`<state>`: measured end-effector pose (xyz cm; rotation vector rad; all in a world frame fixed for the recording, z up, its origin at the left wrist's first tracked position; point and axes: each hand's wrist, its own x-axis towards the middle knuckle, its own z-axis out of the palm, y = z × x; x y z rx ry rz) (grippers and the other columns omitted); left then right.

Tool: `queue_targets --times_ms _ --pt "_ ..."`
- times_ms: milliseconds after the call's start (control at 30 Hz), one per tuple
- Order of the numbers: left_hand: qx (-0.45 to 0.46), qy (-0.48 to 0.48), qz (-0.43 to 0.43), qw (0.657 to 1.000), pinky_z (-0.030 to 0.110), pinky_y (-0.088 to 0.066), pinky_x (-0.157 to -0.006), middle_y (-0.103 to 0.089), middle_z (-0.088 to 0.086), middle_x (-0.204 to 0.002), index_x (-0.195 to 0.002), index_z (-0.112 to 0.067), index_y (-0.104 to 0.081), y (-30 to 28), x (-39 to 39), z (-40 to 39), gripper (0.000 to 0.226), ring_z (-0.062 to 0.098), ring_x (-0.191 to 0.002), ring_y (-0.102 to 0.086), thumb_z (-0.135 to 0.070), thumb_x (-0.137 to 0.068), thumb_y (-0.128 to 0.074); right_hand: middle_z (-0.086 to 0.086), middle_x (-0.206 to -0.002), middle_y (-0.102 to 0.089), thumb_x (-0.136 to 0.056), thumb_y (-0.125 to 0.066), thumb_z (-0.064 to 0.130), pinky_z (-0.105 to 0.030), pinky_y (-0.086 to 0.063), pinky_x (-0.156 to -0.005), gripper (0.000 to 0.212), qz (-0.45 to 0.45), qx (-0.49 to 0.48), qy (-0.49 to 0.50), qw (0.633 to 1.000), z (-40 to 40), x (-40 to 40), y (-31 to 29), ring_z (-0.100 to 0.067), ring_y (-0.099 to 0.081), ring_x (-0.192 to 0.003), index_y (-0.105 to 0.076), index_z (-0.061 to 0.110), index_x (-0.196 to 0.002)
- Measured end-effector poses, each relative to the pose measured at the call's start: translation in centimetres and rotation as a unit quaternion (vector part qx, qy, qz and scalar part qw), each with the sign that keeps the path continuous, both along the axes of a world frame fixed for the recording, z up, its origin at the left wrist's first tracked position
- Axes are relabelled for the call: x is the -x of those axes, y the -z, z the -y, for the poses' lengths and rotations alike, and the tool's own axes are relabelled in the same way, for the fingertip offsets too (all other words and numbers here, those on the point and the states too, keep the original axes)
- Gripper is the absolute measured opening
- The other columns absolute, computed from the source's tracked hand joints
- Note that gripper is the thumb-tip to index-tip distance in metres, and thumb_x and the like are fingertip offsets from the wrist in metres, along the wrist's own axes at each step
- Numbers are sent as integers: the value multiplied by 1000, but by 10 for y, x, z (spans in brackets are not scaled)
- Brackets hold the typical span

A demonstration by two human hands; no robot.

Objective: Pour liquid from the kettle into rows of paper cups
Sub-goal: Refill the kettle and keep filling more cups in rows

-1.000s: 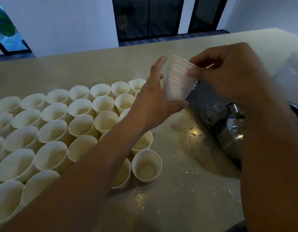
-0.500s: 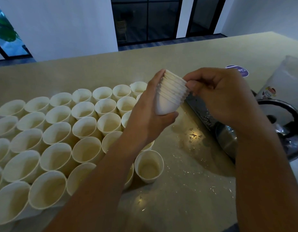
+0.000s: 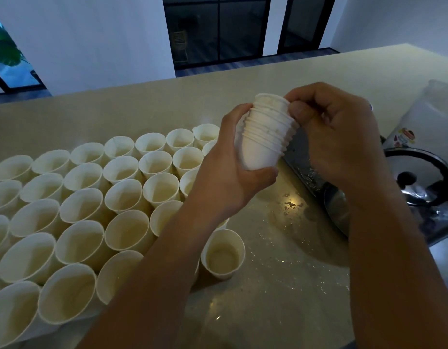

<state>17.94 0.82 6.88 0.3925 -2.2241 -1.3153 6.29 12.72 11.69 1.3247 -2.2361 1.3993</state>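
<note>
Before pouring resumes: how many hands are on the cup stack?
2. The left hand grips the cup stack low, from the left; the right hand pinches its top cups from the right.

Both forearms enter from the lower edge and converge above the counter. The left hand (image 3: 228,172) is raised with its palm turned inward, fingers and thumb curled round the lower part of the stack of paper cups (image 3: 264,137), the thumb lying under the stack's base. The right hand (image 3: 336,129) meets it from the opposite side, wrist bent, knuckles uppermost, fingers curled; its thumb and fingertips appear to pinch the rim of the topmost cup, though the exact contact is partly hidden. The two hands are close together at the stack.
</note>
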Motion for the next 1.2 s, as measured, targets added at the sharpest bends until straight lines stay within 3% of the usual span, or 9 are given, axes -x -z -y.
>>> queue_targets --times_ms 167,267,367,567,667,767,867,1033,1200 --pt "18 -2 -11 1000 17 -54 -68 -42 -33 -116 -147 -46 -20 -1 -1 -3 97 -10 -100 -51 -28 -75 -83 26 -91 -62 -99 -58 12 -6 -44 -76 20 -5 -14 -28 999 -3 3 1 8 -58 -84 -65 31 -103" --pt "23 -3 -2 1000 17 -54 -67 -46 -35 -110 -139 -50 -25 0 -1 -5 93 -12 -98 -53 -30 -72 -85 20 -93 -61 -100 -56 11 -9 -47 -79 21 -5 26 3 1000 -2 6 2 7 -57 -86 -63 30 -107" --pt "25 -9 12 1000 12 -53 -64 -50 -29 -103 -129 -52 -23 5 -2 -4 92 -15 -94 -54 -25 -70 -87 14 -93 -61 -100 -52 16 -20 -48 -75 18 -23 108 64 992 -4 15 -5 2 -55 -82 -61 27 -109" --pt "-33 -92 -53 994 20 -58 -68 -55 -11 -110 -141 -37 -23 3 -11 7 92 1 -86 -66 -18 -75 -85 0 -103 -69 -99 -61 29 -32 -51 -73 13 -63 189 116 973 -20 25 0 -13 -60 -81 -68 25 -109" --pt "-27 -137 -102 985 13 -54 -71 -43 -18 -119 -140 -28 -24 2 -17 17 88 -7 -97 -60 -18 -77 -84 2 -99 -70 -92 -72 26 -28 -53 -81 16 6 115 77 990 -27 22 31 -10 -64 -87 -69 32 -105" --pt "-17 -165 -119 979 6 -49 -74 -35 -25 -118 -140 -19 -23 5 -22 21 86 -20 -101 -52 -18 -78 -83 18 -93 -66 -86 -77 21 -11 -49 -80 21 86 -68 -10 994 -30 14 74 1 -63 -86 -70 37 -97" --pt "-10 -169 -122 978 4 -47 -75 -31 -26 -118 -140 -12 -21 8 -25 18 87 -21 -103 -49 -16 -78 -83 18 -93 -69 -81 -78 21 -17 -54 -83 23 137 -172 -72 973 -31 8 108 -1 -66 -86 -71 40 -92" --pt "-20 -175 -115 978 7 -49 -73 -33 -23 -120 -140 -14 -21 11 -29 17 88 -10 -106 -54 -16 -77 -83 16 -95 -71 -76 -84 18 -23 -53 -87 20 213 -188 -114 952 -30 7 124 -6 -68 -92 -79 33 -88" --pt "-28 -172 -108 979 10 -51 -74 -35 -25 -118 -140 -14 -21 12 -29 12 87 -9 -103 -56 -14 -78 -83 24 -96 -70 -76 -84 21 -23 -52 -86 25 196 -228 -141 943 -27 7 125 -3 -65 -93 -77 42 -84"
